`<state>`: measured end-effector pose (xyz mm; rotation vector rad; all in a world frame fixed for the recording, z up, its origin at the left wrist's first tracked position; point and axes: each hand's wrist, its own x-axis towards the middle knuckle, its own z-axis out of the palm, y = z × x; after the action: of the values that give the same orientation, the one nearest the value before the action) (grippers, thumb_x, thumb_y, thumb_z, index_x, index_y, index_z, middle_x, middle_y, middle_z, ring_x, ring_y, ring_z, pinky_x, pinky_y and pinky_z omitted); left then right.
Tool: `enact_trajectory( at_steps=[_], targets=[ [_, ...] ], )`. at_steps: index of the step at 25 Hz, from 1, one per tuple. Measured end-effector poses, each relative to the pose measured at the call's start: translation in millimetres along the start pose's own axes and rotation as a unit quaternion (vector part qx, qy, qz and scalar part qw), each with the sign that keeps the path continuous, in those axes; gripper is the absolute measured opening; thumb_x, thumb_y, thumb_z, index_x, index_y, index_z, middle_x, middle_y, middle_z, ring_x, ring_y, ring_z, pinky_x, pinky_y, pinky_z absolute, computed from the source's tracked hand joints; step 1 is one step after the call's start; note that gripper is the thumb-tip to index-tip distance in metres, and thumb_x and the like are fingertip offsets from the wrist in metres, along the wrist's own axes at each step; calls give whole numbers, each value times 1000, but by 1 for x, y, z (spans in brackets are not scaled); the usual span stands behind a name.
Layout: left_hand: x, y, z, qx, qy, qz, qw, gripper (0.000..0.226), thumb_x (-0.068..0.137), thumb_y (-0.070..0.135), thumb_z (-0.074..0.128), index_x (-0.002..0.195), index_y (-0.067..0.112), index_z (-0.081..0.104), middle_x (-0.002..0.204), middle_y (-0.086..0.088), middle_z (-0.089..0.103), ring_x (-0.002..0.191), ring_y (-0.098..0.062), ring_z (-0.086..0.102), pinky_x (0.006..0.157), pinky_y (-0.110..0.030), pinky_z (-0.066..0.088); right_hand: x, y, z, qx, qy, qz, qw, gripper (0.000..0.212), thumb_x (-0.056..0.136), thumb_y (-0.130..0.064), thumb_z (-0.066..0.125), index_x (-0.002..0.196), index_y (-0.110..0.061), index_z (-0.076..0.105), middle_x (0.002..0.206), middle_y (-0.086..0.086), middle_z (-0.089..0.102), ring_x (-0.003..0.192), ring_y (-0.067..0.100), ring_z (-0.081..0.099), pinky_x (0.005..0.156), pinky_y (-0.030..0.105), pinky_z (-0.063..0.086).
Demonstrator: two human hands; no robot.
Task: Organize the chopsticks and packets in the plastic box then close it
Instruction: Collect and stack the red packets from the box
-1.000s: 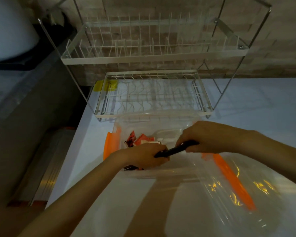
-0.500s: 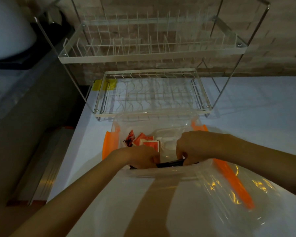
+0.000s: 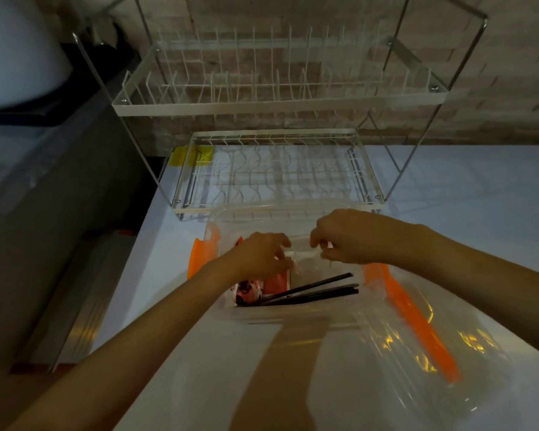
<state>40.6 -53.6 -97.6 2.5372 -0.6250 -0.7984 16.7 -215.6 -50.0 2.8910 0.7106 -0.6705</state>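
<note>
Box (image 3: 293, 315), open: chopsticks (image 3: 308, 292) below my right hand (image 3: 352, 241); packets (image 3: 249, 290) under left hand (image 3: 259, 255). Both half-curled; grip unclear. Risk: nudged chopsticks jamming lid (image 3: 417, 337).

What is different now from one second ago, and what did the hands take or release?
Both hands let go of the black chopsticks, which now lie flat in the clear plastic box near its front wall. The left hand and right hand moved back toward the packets deeper inside. The lid stayed off at the right; the dish rack did not move.
</note>
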Motion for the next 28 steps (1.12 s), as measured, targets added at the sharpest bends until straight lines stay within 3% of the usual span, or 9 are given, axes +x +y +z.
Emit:
enact_trajectory(
  at_steps=[3, 9, 12, 14, 17, 19, 21, 25, 28],
  targets=[
    [6, 9, 5, -17, 10, 27, 999, 62, 85, 29, 60, 141, 22, 32, 133, -10, 54, 115, -23, 57, 91, -28, 44, 4, -4, 7, -87, -59, 10, 994, 38, 90, -31, 53, 127, -21, 52, 132, 6, 51, 118, 24, 52, 92, 35, 44],
    [20, 10, 13, -19, 72, 40, 996, 43, 86, 21, 60, 127, 14, 50, 126, -11, 59, 108, -23, 59, 86, -24, 43, 10, -9, 7, -88, -40, 32, 995, 24, 90, -20, 53, 109, -14, 66, 118, 11, 60, 105, 28, 60, 77, 31, 44],
    [24, 8, 10, -72, 50, 22, 996, 43, 87, 17, 59, 127, 9, 48, 126, -11, 60, 110, -23, 59, 90, -27, 44, 8, -10, 5, -94, -58, 45, 993, 13, 88, -19, 55, 85, -11, 65, 91, 10, 57, 91, 27, 59, 69, 31, 37],
    [24, 6, 7, -50, 24, 29, 998, 41, 88, 15, 56, 128, 7, 49, 130, -11, 58, 117, -20, 57, 94, -22, 41, 8, -11, 4, -92, -66, 58, 992, 19, 87, -16, 56, 69, -10, 55, 71, 5, 39, 73, 24, 51, 61, 29, 36],
    [21, 6, 4, -26, 0, 40, 999, 43, 90, 13, 53, 131, 7, 47, 135, -10, 55, 122, -18, 53, 98, -21, 37, 7, -10, 5, -94, -60, 56, 992, 26, 87, -11, 54, 62, -9, 48, 66, 3, 34, 55, 18, 38, 51, 27, 33],
    [17, 6, -2, 27, 0, 43, 999, 45, 91, 15, 50, 134, 9, 43, 138, -9, 51, 125, -19, 50, 102, -25, 36, 7, -8, 4, -85, -51, 44, 994, 16, 89, -9, 49, 80, -5, 60, 79, 10, 50, 67, 24, 51, 59, 28, 37],
    [10, 2, -9, 84, 3, 38, 996, 48, 91, 18, 49, 138, 13, 39, 142, -9, 47, 127, -22, 47, 104, -30, 37, 10, -4, 4, -57, -14, 35, 998, 25, 93, -13, 42, 105, -5, 63, 105, 15, 61, 88, 28, 58, 68, 32, 41],
    [5, -13, -16, 225, -42, -19, 973, 52, 90, 24, 51, 137, 11, 36, 137, -12, 49, 121, -27, 50, 98, -38, 44, 27, -12, -1, -17, 84, -12, 996, 33, 95, -21, 41, 124, -14, 55, 127, 8, 57, 114, 25, 55, 89, 37, 47],
    [5, -18, -8, 327, -57, -55, 942, 44, 89, 17, 52, 131, 9, 43, 127, -11, 55, 114, -26, 54, 88, -34, 44, 50, -28, 16, -48, 22, -32, 998, 34, 94, -22, 44, 123, -10, 55, 125, 10, 58, 110, 25, 58, 86, 36, 49]
  ],
)
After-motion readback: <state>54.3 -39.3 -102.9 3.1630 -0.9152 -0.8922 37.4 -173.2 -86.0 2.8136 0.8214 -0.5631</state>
